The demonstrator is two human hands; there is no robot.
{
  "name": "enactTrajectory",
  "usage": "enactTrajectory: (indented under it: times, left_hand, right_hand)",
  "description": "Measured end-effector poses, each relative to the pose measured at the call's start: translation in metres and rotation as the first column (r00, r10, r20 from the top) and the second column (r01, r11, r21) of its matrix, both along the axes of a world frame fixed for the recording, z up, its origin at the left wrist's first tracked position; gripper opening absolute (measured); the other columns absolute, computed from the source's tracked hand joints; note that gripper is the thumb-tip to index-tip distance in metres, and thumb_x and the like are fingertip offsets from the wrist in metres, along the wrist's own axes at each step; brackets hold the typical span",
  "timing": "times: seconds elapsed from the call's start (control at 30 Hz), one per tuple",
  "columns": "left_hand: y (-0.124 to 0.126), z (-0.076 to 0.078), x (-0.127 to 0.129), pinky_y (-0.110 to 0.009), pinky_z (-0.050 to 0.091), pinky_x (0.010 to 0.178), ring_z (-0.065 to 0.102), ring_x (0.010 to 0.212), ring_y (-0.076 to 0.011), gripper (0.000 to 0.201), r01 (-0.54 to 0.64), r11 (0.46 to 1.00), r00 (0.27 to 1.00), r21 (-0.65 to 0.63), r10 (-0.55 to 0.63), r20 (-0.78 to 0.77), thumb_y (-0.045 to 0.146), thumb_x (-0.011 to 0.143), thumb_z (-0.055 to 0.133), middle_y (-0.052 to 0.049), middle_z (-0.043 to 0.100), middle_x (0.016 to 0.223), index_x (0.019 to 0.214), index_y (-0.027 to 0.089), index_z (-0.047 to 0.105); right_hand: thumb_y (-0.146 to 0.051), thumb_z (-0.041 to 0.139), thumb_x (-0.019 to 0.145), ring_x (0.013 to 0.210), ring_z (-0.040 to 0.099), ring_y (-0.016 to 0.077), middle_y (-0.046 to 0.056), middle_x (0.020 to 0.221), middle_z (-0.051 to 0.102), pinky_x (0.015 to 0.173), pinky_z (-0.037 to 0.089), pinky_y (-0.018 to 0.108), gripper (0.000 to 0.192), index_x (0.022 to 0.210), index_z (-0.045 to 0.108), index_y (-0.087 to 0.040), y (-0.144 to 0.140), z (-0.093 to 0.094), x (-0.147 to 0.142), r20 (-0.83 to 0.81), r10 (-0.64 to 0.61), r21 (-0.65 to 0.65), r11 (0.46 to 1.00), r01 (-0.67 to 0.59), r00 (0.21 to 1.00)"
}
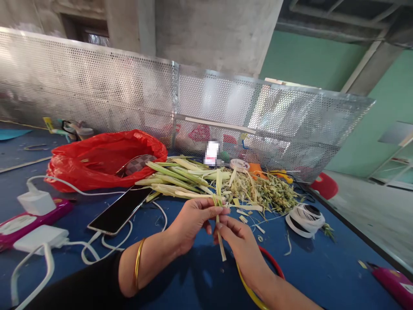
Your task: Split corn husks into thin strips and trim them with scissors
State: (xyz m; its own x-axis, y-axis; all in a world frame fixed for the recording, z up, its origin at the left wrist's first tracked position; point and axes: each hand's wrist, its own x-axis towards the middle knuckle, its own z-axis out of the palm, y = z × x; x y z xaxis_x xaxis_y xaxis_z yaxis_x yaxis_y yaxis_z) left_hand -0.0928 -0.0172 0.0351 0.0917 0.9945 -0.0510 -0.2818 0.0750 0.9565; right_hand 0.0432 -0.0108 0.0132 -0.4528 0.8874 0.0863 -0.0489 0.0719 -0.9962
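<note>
In the head view, a pale green leaf strip [220, 224] is held at lower centre, its long axis near vertical. It is pinched near its top by the closed fingers of the left hand [193, 219], lower down by the right hand [237, 241]. Behind, more stalks [180, 178] are piled on the blue table [322, 271].

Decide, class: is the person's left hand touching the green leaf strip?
Touching. The head view shows the left hand pinching the leaf strip between its fingers, no gap visible.

Left hand [193, 217] and right hand [237, 237] — fingertips pinched, nearly touching
</note>
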Motion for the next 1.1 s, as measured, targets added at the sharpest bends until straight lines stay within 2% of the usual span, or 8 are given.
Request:
enactTrajectory:
  times: [0.33, 0.43, 0.5, 0.63, 0.67, 0.83, 0.97, 1.1]
  left_hand:
    - [0.005, -0.001, -0.004, -0.014, 0.032, 0.036, 0.065, 0.07, -0.0138, 0.02, -0.107, 0.99, 0.994, -0.089, 0.109, 0.021, 0.03, 0.069, 0.072, -0.012, 0.072, 0.088, 0.073, 0.011, 0.069]
    - [0.005, 0.0, -0.004, -0.014, 0.031, 0.035, 0.063, 0.066, -0.0126, 0.021, -0.116, 0.988, 0.993, -0.097, 0.117, 0.0, 0.031, 0.069, 0.072, -0.012, 0.073, 0.086, 0.073, 0.01, 0.07]
    - [0.006, 0.0, -0.005, -0.014, 0.03, 0.035, 0.062, 0.064, -0.0117, 0.02, -0.121, 0.988, 0.993, -0.094, 0.121, -0.007, 0.03, 0.069, 0.072, -0.011, 0.072, 0.084, 0.071, 0.01, 0.07]
    - [0.005, 0.001, -0.005, -0.014, 0.027, 0.034, 0.06, 0.059, -0.0105, 0.018, -0.082, 0.99, 0.997, -0.113, 0.081, -0.013, 0.028, 0.067, 0.072, -0.009, 0.071, 0.075, 0.069, 0.011, 0.068]
    - [0.004, 0.001, -0.004, -0.015, 0.027, 0.034, 0.059, 0.057, -0.0102, 0.018, -0.063, 0.99, 0.998, -0.125, 0.062, -0.007, 0.028, 0.067, 0.071, -0.009, 0.071, 0.074, 0.07, 0.01, 0.068]
    - [0.001, 0.001, -0.002, -0.016, 0.026, 0.036, 0.057, 0.056, -0.0091, 0.024, -0.032, 0.986, 0.999, -0.164, 0.037, 0.027, 0.036, 0.072, 0.066, -0.006, 0.069, 0.074, 0.075, 0.012, 0.066]
    - [0.001, -0.002, 0.001, -0.017, 0.025, 0.037, 0.048, 0.046, -0.006, 0.029, -0.092, 0.987, 0.986, -0.133, 0.072, -0.149, 0.04, 0.065, 0.073, -0.001, 0.064, 0.063, 0.064, 0.013, 0.062]
    - [0.004, -0.003, 0.0, -0.019, 0.026, 0.04, 0.044, 0.042, -0.0061, 0.032, -0.168, 0.982, 0.953, -0.081, 0.14, -0.268, 0.042, 0.065, 0.072, 0.0, 0.059, 0.052, 0.058, 0.014, 0.061]
  right_hand:
    - [-0.022, 0.045, 0.082, 0.063, 0.052, 0.013, 0.002, 0.065, 0.058, 0.058, 0.039, 0.023, 0.021, 0.063, 0.054, -0.018, -0.019, -0.001, 0.004, 0.218, 0.077, 0.162, 0.98, -0.114, 0.973]
    - [-0.023, 0.046, 0.086, 0.061, 0.051, 0.013, 0.0, 0.065, 0.055, 0.056, 0.038, 0.023, 0.022, 0.064, 0.051, -0.019, -0.018, 0.0, 0.009, 0.324, 0.058, 0.287, 0.945, -0.157, 0.944]
    - [-0.025, 0.049, 0.087, 0.062, 0.051, 0.0138, 0.0, 0.066, 0.055, 0.058, 0.038, 0.025, 0.021, 0.067, 0.05, -0.02, -0.014, 0.003, 0.016, 0.364, -0.058, 0.502, 0.852, -0.144, 0.929]
    - [-0.024, 0.054, 0.087, 0.09, 0.055, 0.0225, 0.008, 0.093, 0.062, 0.081, 0.037, 0.035, 0.005, 0.089, 0.057, -0.02, 0.004, 0.014, 0.032, 0.238, -0.503, 0.902, 0.431, 0.002, 0.831]
    - [-0.024, 0.054, 0.088, 0.095, 0.055, 0.0245, 0.01, 0.099, 0.062, 0.083, 0.036, 0.037, 0.009, 0.094, 0.057, -0.02, 0.009, 0.016, 0.035, 0.228, -0.566, 0.926, 0.377, 0.003, 0.792]
    - [-0.021, 0.043, 0.094, 0.064, 0.054, 0.0162, 0.002, 0.07, 0.062, 0.079, 0.035, 0.034, 0.018, 0.08, 0.055, -0.021, 0.021, 0.015, 0.037, 0.465, -0.478, 0.84, 0.505, -0.2, 0.745]
    - [-0.017, 0.04, 0.093, 0.06, 0.051, 0.015, 0.002, 0.065, 0.06, 0.075, 0.033, 0.032, 0.024, 0.075, 0.055, -0.019, 0.018, 0.011, 0.035, 0.475, -0.494, 0.855, 0.453, -0.251, 0.728]
    - [-0.016, 0.039, 0.093, 0.055, 0.046, 0.0134, 0.0, 0.061, 0.056, 0.071, 0.031, 0.03, 0.027, 0.07, 0.052, -0.019, 0.018, 0.013, 0.037, 0.5, -0.476, 0.836, 0.484, -0.259, 0.724]
